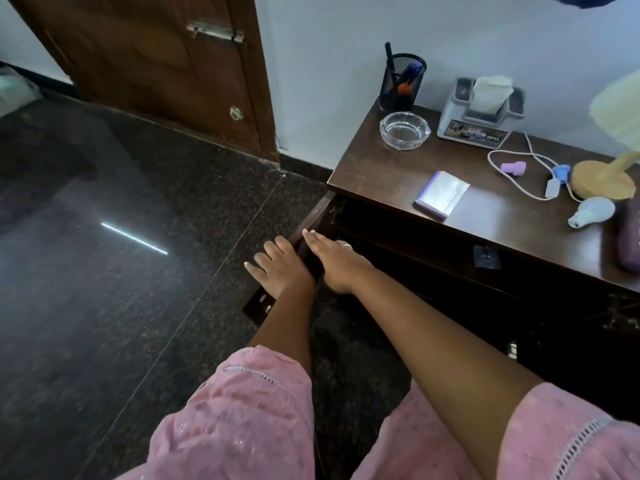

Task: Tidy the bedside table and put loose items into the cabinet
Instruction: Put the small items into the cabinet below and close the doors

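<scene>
The dark wooden bedside table [391, 168] stands at the right with its cabinet door [304, 230] swung open to the left, seen edge-on. My left hand [277, 268] lies on the door's outer side, fingers straight. My right hand [332, 254] rests flat on the door's top edge from the inner side. On the tabletop lie a small white and purple box [443, 195], a glass ashtray [404, 130], a purple plug piece [513, 168], a white cable [519, 157], a light bulb [592, 211] and a purple case [630, 233]. The cabinet inside [433, 271] is dark.
A black mesh pen holder [401, 83] and a tissue holder [481, 109] stand against the white wall. A yellow lamp base [602, 178] sits at the right. A brown wooden door [156, 64] is behind, with dark polished floor [104, 271] at the left.
</scene>
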The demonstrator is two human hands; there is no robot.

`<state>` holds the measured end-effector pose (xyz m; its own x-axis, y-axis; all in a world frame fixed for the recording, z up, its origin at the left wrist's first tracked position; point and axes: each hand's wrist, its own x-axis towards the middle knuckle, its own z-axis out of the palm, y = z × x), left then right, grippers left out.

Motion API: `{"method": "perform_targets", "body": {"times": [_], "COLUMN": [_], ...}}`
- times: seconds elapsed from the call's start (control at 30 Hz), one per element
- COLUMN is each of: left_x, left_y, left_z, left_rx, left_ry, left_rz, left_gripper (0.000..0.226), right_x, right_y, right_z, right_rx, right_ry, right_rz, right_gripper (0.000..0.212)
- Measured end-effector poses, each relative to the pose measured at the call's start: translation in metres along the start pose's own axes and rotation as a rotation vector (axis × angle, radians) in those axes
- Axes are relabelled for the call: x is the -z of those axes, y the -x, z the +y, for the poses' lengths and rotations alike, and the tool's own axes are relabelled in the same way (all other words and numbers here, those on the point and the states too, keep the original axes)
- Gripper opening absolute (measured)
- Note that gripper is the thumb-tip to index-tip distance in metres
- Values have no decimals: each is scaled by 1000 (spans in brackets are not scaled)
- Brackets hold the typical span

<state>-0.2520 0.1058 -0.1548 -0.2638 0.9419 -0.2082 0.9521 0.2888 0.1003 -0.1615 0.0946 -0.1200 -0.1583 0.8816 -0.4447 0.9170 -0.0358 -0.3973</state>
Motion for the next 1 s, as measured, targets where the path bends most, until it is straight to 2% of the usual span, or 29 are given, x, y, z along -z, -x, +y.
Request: {"method": "perform_targets", "body": {"times": [0.13, 0.27, 0.43, 0.53, 0.6, 0.67, 0.73, 0.8, 0.87, 1.0], "left_x": [-4, 1, 18, 26, 29, 26, 20, 17, 21, 24], "left_y": [-1, -2, 3, 20, 33, 47, 55, 55, 51, 52], "left_z": [25, 63, 130, 169, 193, 210, 217, 215, 213, 220], "left_rx": [-36, -132, -246, -283, -300, -326, -345, -286, -143, -41], "left_ry": [2, 134, 309, 428, 512, 634, 826, 975, 1109, 1142], "left_rz": [-59, -64, -79, -93, -115, -146, -181, -217, -270, -307], "left_gripper": [76, 65, 57, 59, 55, 47, 44, 43, 43, 37], "right_x": [12, 25, 53, 70, 78, 82, 79, 72, 65, 49], "right_y": [-5, -10, -9, 1, 8, 13, 16, 20, 23, 28], "right_z": [19, 48, 102, 137, 160, 176, 188, 191, 190, 197], "right_rx": [-55, -68, -75, -54, -121, -207, -193, -163, -152, -123], "right_ry": [51, 121, 211, 248, 232, 231, 263, 226, 160, 217], "right_rz": [53, 186, 463, 689, 769, 654, 558, 583, 656, 771], "right_gripper": [85, 65, 54, 35, 39, 49, 50, 51, 50, 65]}}
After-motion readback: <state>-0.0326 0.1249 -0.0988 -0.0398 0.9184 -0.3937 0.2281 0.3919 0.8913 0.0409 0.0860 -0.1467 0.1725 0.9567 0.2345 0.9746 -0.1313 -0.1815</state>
